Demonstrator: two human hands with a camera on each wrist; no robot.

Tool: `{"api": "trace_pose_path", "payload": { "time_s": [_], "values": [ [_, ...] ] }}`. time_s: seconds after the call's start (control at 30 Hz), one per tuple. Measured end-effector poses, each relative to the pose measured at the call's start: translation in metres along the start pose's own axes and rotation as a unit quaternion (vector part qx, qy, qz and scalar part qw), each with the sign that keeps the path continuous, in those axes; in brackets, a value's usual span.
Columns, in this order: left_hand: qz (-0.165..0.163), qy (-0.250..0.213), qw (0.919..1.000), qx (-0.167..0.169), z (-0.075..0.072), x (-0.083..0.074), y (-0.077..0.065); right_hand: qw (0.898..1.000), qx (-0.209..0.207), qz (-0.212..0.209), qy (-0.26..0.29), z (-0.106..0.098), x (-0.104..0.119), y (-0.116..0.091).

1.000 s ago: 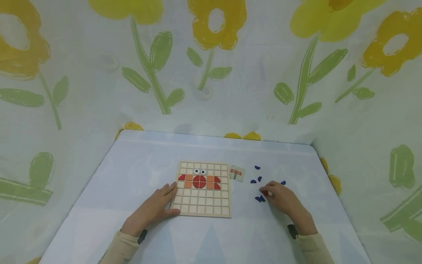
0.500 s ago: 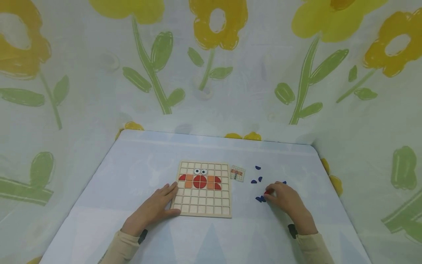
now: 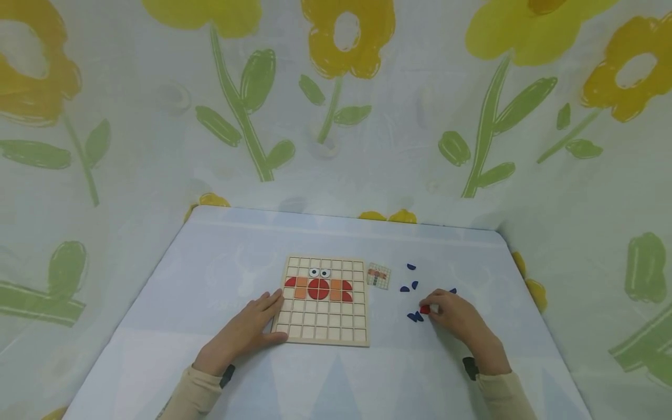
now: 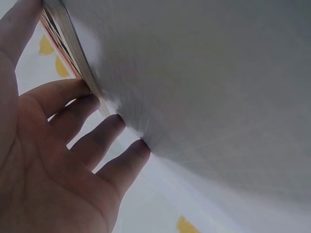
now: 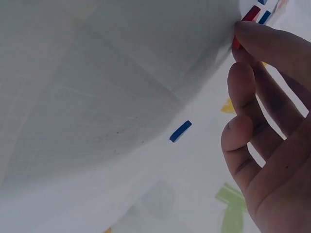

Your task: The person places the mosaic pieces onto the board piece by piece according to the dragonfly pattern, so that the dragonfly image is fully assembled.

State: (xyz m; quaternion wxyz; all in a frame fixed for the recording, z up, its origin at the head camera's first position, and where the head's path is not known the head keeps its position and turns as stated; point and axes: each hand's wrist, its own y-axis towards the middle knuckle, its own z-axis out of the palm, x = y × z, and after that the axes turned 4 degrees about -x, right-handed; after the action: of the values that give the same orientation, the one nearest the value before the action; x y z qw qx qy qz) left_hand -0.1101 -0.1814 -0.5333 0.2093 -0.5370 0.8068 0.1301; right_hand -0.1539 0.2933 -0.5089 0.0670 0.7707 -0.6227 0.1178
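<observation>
A square wooden grid board (image 3: 320,321) lies flat on the table, with red quarter-circle tiles (image 3: 318,289), orange square tiles (image 3: 335,290) and two white eye tiles (image 3: 319,273) set in its upper cells. My left hand (image 3: 251,324) rests along the board's left edge, fingers extended, thumb at the near corner. In the left wrist view, fingertips (image 4: 141,145) touch the table and the board's side. To the right of the board, my right hand (image 3: 459,319) pinches a red tile (image 3: 424,310) between thumb and index finger, close over the table. Two dark blue pieces (image 3: 415,317) lie just left of it.
A small pattern card (image 3: 378,276) lies at the board's right side. Farther right, several blue half-round pieces (image 3: 405,289) are scattered, one partly hidden behind the right hand. The flower-print cloth wall (image 3: 388,175) rises behind the table (image 3: 294,385).
My right hand has shifted slightly right, and the red tile in its fingers shows more fully. The left hand and the board have stayed put.
</observation>
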Motion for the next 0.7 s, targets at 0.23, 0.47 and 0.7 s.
{"api": "trace_pose_path", "payload": {
  "time_s": [0.23, 0.47, 0.7],
  "values": [
    [0.001, -0.008, 1.0000, 0.001, -0.0013, -0.0003, -0.0012, 1.000, -0.008, -0.003, -0.007, 0.0013, 0.0002, 0.0004],
    [0.002, -0.004, 1.0000, -0.002, -0.0001, 0.0003, 0.0001, 0.999, -0.034, -0.011, -0.009, 0.0011, -0.0004, -0.0006],
    [-0.007, 0.001, 1.0000, 0.003, -0.0023, -0.0020, -0.0013, 0.998, -0.061, -0.024, 0.003, -0.0009, 0.0090, 0.0006]
  ]
}}
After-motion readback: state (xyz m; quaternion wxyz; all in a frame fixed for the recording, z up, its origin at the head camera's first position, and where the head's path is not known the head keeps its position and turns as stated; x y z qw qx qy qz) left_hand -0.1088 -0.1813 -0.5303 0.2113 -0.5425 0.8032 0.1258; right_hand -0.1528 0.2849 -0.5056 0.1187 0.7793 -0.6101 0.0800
